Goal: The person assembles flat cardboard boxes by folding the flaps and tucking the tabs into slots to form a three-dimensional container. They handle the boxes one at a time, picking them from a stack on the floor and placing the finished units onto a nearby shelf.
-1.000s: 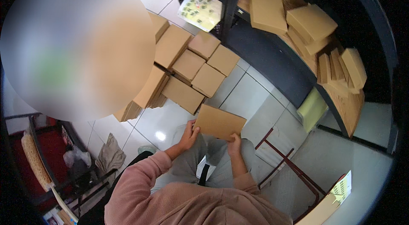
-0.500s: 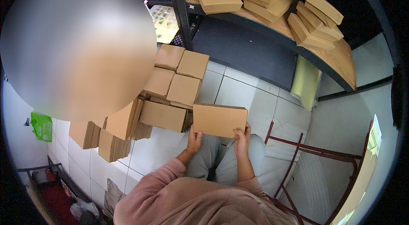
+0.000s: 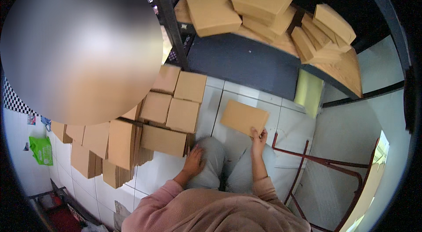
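One brown cardboard box [image 3: 243, 117] is gripped at its near right corner by the right hand [image 3: 258, 137], above the floor [image 3: 291, 122] and not yet set down. The left hand [image 3: 193, 161], empty and relaxed, rests on the left knee [image 3: 211, 155]. Other boxes [image 3: 263, 1] already lie along the wooden shelf [image 3: 347, 76], from its left corner towards its right end. Stacked cartons [image 3: 182, 113] stand on the floor; the blur hides how many, and whether they are finished.

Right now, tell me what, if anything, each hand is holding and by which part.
The right hand holds a cardboard box by its near right corner. The left hand holds nothing; it rests against the left knee.
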Available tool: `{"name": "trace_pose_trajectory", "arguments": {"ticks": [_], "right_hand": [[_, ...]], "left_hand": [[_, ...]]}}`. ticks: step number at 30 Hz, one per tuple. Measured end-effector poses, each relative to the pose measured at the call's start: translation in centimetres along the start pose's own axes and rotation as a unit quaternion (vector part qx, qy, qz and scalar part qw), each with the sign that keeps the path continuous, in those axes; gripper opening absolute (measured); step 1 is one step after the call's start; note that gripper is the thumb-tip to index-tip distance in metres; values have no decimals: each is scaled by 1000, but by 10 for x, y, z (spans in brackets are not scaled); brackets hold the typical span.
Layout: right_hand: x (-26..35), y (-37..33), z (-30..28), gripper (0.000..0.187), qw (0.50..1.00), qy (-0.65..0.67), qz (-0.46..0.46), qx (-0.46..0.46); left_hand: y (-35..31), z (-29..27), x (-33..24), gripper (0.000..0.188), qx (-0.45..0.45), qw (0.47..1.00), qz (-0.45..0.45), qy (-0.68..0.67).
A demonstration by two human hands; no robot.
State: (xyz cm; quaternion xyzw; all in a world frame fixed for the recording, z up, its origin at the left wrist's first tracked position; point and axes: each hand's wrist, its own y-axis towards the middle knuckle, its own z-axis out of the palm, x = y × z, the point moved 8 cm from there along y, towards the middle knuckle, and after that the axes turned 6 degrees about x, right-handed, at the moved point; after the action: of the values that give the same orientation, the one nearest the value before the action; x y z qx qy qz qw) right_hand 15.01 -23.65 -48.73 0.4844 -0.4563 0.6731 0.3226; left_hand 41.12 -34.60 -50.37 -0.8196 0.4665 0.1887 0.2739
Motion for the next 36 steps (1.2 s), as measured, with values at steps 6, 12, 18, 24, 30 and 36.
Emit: {"name": "trace_pose_trajectory", "arguments": {"ticks": [6,12,18,24,30,36], "right_hand": [[-101,73,23,45,989,26,137,38],[-134,98,85,36,967,80,210,116],[-205,118,76,53,905,-116,374,167],[-228,112,87,62,869,-44,371,324],[-168,149,51,71,817,-530,52,220],[44,115,59,48,890,-350,-261,130]], "left_hand": [[8,18,-4,62,70,988,-80,-109],[14,20,-2,63,77,984,-154,-52],[28,10,-19,49,-19,982,-178,-54],[13,0,-26,46,-24,969,-239,-55],[9,-3,-26,46,-33,979,-199,-37],[-10,-8,-20,46,-95,978,-169,-73]]}}
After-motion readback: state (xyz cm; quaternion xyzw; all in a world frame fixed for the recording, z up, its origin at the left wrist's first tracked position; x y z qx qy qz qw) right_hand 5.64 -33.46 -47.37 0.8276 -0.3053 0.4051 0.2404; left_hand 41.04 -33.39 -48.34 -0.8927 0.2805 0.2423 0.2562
